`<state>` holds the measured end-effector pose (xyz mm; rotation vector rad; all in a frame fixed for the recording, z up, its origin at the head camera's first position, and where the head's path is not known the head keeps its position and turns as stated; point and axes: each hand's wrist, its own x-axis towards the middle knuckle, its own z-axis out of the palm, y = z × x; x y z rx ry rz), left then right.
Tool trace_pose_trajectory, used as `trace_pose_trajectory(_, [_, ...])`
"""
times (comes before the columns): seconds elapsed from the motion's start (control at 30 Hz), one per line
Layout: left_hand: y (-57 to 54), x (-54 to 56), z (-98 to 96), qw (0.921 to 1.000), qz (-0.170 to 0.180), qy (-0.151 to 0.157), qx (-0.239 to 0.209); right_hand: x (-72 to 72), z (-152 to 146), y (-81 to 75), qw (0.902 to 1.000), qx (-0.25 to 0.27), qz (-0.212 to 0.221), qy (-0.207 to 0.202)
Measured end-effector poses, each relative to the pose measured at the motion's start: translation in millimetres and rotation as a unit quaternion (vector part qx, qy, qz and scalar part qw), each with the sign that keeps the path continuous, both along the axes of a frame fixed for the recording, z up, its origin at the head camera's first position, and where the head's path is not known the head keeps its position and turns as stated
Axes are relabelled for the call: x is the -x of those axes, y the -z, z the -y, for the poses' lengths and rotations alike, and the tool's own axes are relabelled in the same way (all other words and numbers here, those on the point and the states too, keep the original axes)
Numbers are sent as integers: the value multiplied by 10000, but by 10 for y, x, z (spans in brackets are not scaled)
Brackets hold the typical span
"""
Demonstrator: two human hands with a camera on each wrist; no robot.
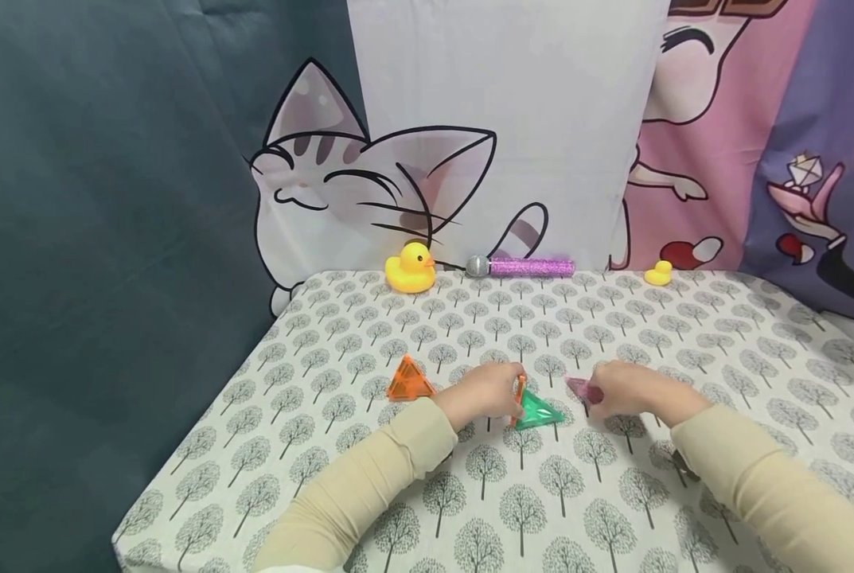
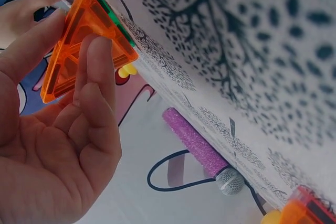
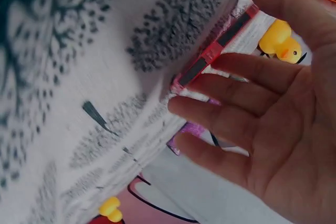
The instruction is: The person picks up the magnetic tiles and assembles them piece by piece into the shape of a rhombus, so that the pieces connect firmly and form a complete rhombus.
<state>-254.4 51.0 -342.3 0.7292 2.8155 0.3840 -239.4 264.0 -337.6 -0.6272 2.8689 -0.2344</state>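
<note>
Microphone point(image 1: 530, 267) between ducks point(image 1: 410, 272) | tiles point(image 1: 408, 382) before them | tablecloth point(image 1: 255, 446) beneath all

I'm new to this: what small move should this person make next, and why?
I'd suggest the right hand bring the pink tile toward the green tile: the hand is right at the pink tile, which lies apart from the green one. The left hand grips an orange tile upright at the green tile's edge, so that side seems steadied.
</note>
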Motion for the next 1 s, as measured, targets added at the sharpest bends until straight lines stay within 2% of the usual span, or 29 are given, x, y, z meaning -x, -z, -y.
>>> trace_pose_trajectory(0.2, [-17, -11, 0, 10000, 12, -16, 10, 18, -6, -35, 9980, 325, -484, -251])
trace_pose_trajectory(0.33, [-7, -26, 9, 9999, 119, 6, -16, -10, -2, -29, 9926, 800, -657, -630])
trace_pose_trajectory(0.53, [-10, -20, 18, 9999, 62, 7, -88, -156, 204, -183, 9803, 1415, -341, -1337])
trace_pose_trajectory(0.6, [-14, -16, 17, 9999, 50, -12, -116, -208, 304, -200, 9790, 1450, -54, -1435])
trace_pose_trajectory(0.67, [-18, -13, 14, 9999, 45, -41, -124, -246, 399, -190, 9790, 1348, -18, -1531])
trace_pose_trajectory(0.9, [-19, -28, 0, 9999, 42, -23, -105, -224, 589, -33, 9809, 1065, -426, -1574])
trace_pose_trajectory(1.0, [-28, -38, -2, 10000, -39, 44, -28, -194, 633, -21, 9847, 896, -655, -1342])
